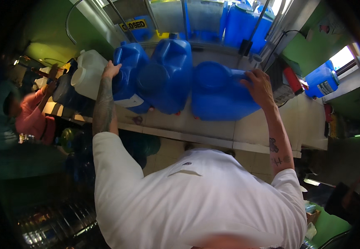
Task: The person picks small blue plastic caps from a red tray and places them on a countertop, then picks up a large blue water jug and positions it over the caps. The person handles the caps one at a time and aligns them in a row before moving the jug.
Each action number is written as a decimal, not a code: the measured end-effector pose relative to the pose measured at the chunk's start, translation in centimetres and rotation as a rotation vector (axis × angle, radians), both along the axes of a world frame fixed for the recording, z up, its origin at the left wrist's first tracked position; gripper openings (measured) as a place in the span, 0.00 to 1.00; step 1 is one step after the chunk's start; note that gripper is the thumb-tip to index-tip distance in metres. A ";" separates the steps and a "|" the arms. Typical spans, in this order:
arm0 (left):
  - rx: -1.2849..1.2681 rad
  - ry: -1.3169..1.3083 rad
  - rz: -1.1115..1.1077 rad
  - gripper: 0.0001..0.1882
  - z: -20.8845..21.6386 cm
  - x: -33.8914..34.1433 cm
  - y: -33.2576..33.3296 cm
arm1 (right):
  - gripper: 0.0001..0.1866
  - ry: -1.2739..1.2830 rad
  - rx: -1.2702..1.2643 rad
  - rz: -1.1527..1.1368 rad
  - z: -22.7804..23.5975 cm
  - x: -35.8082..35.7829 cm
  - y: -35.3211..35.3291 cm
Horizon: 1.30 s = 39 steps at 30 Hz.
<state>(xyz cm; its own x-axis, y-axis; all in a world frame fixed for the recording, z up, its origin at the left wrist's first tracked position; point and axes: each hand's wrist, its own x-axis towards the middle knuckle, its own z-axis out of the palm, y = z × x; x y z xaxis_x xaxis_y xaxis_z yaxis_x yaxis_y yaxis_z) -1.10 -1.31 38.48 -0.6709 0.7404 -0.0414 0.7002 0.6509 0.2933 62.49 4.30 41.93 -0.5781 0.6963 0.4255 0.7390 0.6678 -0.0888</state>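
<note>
Three blue jugs stand in a row along the counter. My left hand [111,69] is at the upper left side of the leftmost blue jug [132,58], its fingers curled over the edge, with part of them hidden. A pale label shows low on that jug. The middle blue jug [169,58] stands upright with a large round lid facing me, and neither hand touches it. My right hand [259,86] has its fingers closed on the handle end of the right blue jug [225,101]. Left of my left hand is a translucent white jug [92,68].
The jugs stand on a tiled counter [290,124]. A dark box [281,83] and a red object [292,79] sit at its right. Behind a window are more blue containers [240,25]. A person in a pink top [34,118] works at far left. Scissors [137,120] lie near the front edge.
</note>
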 end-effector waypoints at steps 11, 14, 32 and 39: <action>0.229 -0.232 -0.404 0.26 -3.3 -9.2 -1.9 | 0.22 0.067 0.066 0.323 -0.6 -11.5 5.2; 0.245 -0.272 -0.341 0.26 -3.8 -14.5 -2.9 | 0.23 0.084 0.010 0.263 -1.7 -15.0 4.3; 0.395 -0.937 -0.911 0.22 3.4 30.2 0.9 | 0.20 0.149 0.000 0.350 -1.7 -2.7 3.5; 0.659 -0.813 -0.491 0.21 -1.8 35.8 3.5 | 0.20 0.216 0.143 0.032 -3.5 0.1 1.4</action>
